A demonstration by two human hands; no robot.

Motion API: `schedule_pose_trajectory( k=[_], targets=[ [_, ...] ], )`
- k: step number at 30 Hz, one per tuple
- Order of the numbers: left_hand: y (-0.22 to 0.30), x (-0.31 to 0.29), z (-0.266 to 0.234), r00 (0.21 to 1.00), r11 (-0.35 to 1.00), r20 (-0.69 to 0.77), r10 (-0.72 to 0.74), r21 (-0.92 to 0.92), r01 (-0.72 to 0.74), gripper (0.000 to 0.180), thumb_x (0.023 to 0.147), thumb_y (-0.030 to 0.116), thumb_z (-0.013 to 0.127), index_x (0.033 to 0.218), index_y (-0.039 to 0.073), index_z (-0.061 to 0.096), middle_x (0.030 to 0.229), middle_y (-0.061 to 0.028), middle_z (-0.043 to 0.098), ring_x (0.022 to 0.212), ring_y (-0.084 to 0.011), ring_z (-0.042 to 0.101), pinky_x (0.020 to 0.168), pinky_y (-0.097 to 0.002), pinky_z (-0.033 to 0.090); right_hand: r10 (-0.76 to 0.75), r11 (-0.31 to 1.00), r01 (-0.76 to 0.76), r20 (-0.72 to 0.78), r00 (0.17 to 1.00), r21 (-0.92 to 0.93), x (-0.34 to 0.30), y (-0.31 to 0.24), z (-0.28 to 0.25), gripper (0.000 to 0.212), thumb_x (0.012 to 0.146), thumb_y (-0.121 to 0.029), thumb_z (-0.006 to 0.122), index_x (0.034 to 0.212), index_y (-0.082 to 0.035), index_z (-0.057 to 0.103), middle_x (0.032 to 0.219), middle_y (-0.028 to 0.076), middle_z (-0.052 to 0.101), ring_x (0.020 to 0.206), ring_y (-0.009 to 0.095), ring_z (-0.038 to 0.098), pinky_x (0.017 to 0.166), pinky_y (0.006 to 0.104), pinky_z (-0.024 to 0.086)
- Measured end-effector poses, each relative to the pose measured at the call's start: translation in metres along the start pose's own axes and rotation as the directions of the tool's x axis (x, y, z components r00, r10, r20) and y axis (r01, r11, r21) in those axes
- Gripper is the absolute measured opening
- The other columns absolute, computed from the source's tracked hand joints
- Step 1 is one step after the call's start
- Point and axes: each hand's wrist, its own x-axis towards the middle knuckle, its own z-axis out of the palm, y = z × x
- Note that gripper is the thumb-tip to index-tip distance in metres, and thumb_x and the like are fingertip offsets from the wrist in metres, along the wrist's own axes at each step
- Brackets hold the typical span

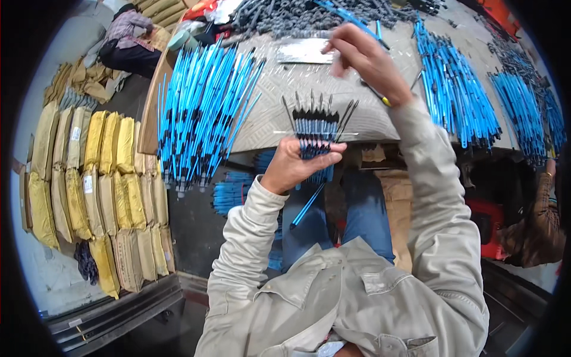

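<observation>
My left hand (300, 163) is closed around a bundle of thin blue rods (315, 128) near the table's front edge. Black collars and thin dark metal tips fan out above the thumb, while blue lengths hang below the fist; one rod (307, 206) slants away over my lap. A thin white strip lies crosswise behind the bundle. My right hand (364, 58) is raised over the table, fingers bent and partly blurred, so whether it holds anything is unclear. Beside its fingertips lies a flat silvery packet or sheet (304, 51), with small pale slivers scattered around.
Heaps of blue rods lie left (205, 107) and right (455, 89) on the table (256, 128). A pile of dark grey parts (285, 18) covers the back. Wrapped packages (107, 178) are stacked at left. One person (128, 38) bends at far left; another's arm (541, 202) shows at right.
</observation>
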Motion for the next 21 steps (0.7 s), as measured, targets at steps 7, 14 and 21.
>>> schedule_pose_trajectory(
  k=[7,14,21],
  targets=[
    [-0.001,0.010,0.004,0.999,0.993,0.019,-0.029,-0.110,0.031,0.017,0.079,0.008,0.070,0.095,0.003,0.070,0.091,-0.0053,0.070,0.081,-0.0084,0.062,0.074,-0.0240,0.050,-0.309,0.763,0.259,0.018,0.951,-0.592,-0.087,-0.043,0.003,0.013,0.083,0.003,0.057,0.093,-0.003,0.062,0.077,0.004,0.051,0.061,0.011,0.046,0.050,0.0225,0.036],
    [0.001,0.015,0.009,0.999,0.998,0.026,-0.037,-0.043,0.038,0.017,0.079,0.008,0.069,0.096,0.003,0.070,0.091,-0.0053,0.069,0.081,-0.0086,0.062,0.075,-0.0239,0.050,-0.314,0.648,0.207,-0.009,0.949,-0.733,-0.106,-0.046,-0.001,0.037,0.072,0.008,0.062,0.101,-0.014,0.069,0.072,0.003,0.044,0.061,0.015,0.046,0.051,0.0247,0.037],
    [0.004,0.018,0.009,0.999,0.999,0.037,-0.026,0.028,0.025,0.017,0.079,0.008,0.069,0.095,0.002,0.070,0.092,-0.0058,0.069,0.082,-0.0096,0.062,0.076,-0.0245,0.049,-0.337,0.633,0.233,0.009,0.942,-0.738,-0.102,-0.044,0.001,0.041,0.070,0.008,0.062,0.103,-0.016,0.069,0.071,0.003,0.042,0.062,0.014,0.047,0.051,0.0241,0.038]
  ],
)
